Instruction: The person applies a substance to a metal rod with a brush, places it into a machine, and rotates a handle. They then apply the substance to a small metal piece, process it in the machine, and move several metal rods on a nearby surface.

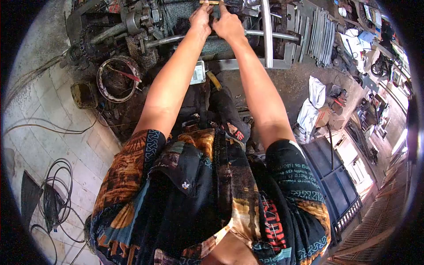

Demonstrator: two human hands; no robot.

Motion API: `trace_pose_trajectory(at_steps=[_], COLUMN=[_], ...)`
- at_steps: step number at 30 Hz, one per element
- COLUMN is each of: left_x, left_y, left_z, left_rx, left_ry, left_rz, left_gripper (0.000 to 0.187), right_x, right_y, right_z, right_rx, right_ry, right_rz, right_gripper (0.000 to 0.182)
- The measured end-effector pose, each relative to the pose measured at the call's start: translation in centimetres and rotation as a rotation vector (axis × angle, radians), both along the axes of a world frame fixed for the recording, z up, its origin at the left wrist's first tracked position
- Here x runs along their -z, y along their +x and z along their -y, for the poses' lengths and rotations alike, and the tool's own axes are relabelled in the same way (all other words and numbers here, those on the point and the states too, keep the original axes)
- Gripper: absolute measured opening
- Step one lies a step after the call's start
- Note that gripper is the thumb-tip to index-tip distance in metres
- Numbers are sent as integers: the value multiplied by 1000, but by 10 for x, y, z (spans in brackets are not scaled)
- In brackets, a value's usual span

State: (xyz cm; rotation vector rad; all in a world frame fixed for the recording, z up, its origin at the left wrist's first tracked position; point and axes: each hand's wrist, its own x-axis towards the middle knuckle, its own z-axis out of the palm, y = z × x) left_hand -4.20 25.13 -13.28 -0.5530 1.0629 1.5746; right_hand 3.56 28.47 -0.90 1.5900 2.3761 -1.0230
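Note:
Both arms reach forward to the top edge of the head view. My left hand (201, 18) is closed, its thumb and fingertips at the left end of a thin brass-coloured bar (213, 2). At the bar's other end is my right hand (229, 24), also closed, with a finger pointing up along it. The frame's edge cuts off some fingertips and whatever lies beyond. Beneath the hands is dark, greasy machinery (176, 20). A long metal rod (278, 35) runs crosswise below the wrists, and a pale upright metal bar (267, 35) stands right of my right hand.
A round metal ring (101, 81) and a grimy tub (84, 95) are at left. Cables (57, 176) lie on the tiled floor (84, 145). Several metal rods (322, 37) are laid out at right, near white sacks (309, 117) and a blue metal gate (338, 187).

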Motion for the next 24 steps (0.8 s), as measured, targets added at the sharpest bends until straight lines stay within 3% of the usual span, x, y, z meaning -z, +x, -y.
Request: trace_pose_trajectory(at_steps=[4,6,12,18,24], left_x=[4,4,11,-13,-33], left_y=[-1,0,1,-2,-3], left_z=[2,0,-2,0,0], left_rx=[4,8,21,36,77], left_ry=[6,-31,-88,-109,-173], left_rz=[49,53,31,60,98], left_gripper=[26,26,26,28,27], right_x=[4,-10,9,-16,17], right_y=[5,6,17,4,19], right_z=[-6,-3,9,3,8], right_rx=[-65,-192,-431,-217,-426], right_ry=[3,25,195,25,190], right_rz=[52,240,478,326,435], right_gripper=[65,68,62,71,70])
